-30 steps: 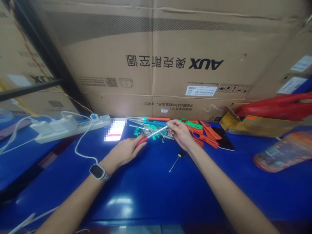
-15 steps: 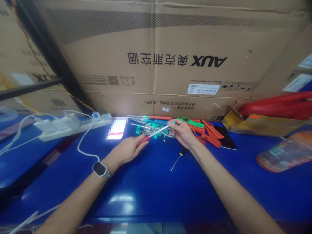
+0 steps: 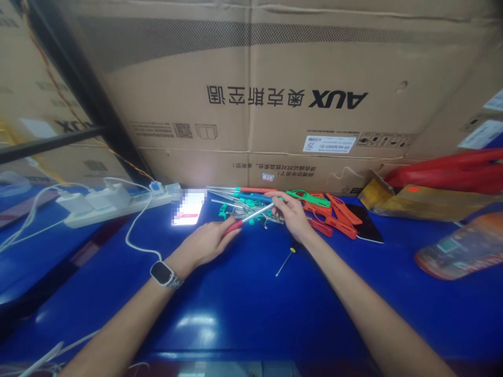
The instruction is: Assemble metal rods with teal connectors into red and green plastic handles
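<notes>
My left hand (image 3: 212, 238), with a watch (image 3: 163, 273) on its wrist, is closed around the red handle of a metal rod (image 3: 257, 212). The rod points up and to the right. At its far end, my right hand (image 3: 290, 212) pinches the tip, where a small teal piece shows between the fingers. Behind and under the rod lies a pile of teal plastic and thin metal parts (image 3: 251, 201). Several orange plastic shells (image 3: 324, 214) and a green shell (image 3: 312, 197) lie right of my right hand. Below that hand is a screwdriver (image 3: 286, 261) with a yellow collar.
A large cardboard box (image 3: 176, 68) stands along the back. At left are a power strip (image 3: 98, 207) with white cables and a lit phone (image 3: 189, 207). To the right are a dark phone (image 3: 367, 225), an open carton (image 3: 424, 201) and a clear jar (image 3: 458, 248). The tabletop (image 3: 255, 309) is blue.
The view has shifted very slightly. Both hands keep their hold on the rod, and nothing else has visibly moved.
</notes>
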`<state>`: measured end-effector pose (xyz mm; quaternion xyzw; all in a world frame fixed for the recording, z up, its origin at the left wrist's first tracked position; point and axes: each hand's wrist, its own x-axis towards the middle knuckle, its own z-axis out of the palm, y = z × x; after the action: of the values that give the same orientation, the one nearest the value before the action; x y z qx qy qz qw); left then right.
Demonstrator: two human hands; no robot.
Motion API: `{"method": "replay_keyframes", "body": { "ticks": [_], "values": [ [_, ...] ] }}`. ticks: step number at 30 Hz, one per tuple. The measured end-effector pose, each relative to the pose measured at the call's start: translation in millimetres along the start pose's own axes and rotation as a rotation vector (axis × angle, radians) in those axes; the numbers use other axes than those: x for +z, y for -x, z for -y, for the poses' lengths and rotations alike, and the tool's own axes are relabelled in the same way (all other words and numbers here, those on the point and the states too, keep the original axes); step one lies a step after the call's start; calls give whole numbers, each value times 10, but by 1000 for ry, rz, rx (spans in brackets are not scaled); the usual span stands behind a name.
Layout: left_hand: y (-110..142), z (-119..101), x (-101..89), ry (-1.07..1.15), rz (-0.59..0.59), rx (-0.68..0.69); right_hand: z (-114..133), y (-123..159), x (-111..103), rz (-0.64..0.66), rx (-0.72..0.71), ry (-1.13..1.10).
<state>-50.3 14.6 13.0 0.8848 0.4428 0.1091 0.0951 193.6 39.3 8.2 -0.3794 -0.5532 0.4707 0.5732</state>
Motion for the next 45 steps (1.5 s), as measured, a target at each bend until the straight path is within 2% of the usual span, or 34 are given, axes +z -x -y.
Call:
{"method": "replay_keyframes", "body": {
  "ticks": [5,9,11,17,22,29,36,40,45],
  "values": [
    [-12,-12,-4,1,-27,-18,-8,9,42,-104,-36,63],
    [-14,6,-19,4,-29,-23,-14,-5,59,-231,21,-47],
    [-11,21,-20,0,-28,-16,-22,-8,75,-256,39,-106],
    [2,26,-34,37,-43,11,35,10,125,-160,-19,-329],
    [0,21,-63,81,-15,14,104,20,84,-32,-16,-319],
    [-11,-18,-29,-14,-29,-35,-19,-12,144,-152,-33,-204],
    [-53,-121,27,-174,-92,-85,-57,-16,137,-137,-66,-78],
    [-63,-204,38,-267,-68,-67,-53,6,134,-126,-64,-55],
    [-67,-257,20,-355,-26,-122,-37,27,98,-89,-54,-11]
  ]
}}
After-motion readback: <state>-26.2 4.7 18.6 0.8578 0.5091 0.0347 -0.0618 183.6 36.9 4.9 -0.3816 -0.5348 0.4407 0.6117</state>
